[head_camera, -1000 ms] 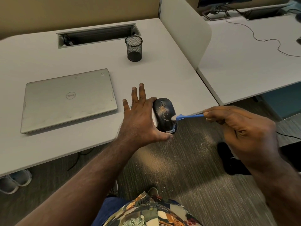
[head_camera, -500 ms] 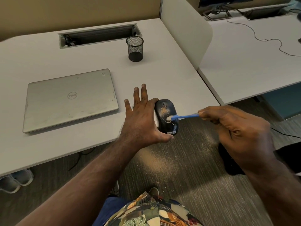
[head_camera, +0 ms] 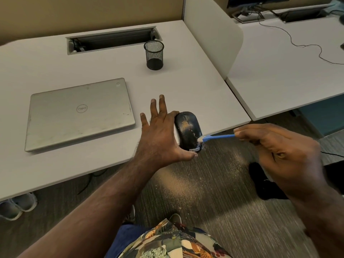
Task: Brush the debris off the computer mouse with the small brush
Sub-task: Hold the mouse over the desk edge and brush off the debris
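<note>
Black mouse [head_camera: 188, 132] pinched by left hand [head_camera: 161, 138] past bench [head_camera: 104, 164] edge, right hand [head_camera: 275, 151] gripping brush [head_camera: 216, 137]; hard stroke could knock it to floor [head_camera: 214, 192].

Laptop [head_camera: 80, 113] left, pen cup [head_camera: 154, 54] behind mouse [head_camera: 189, 132].
</note>
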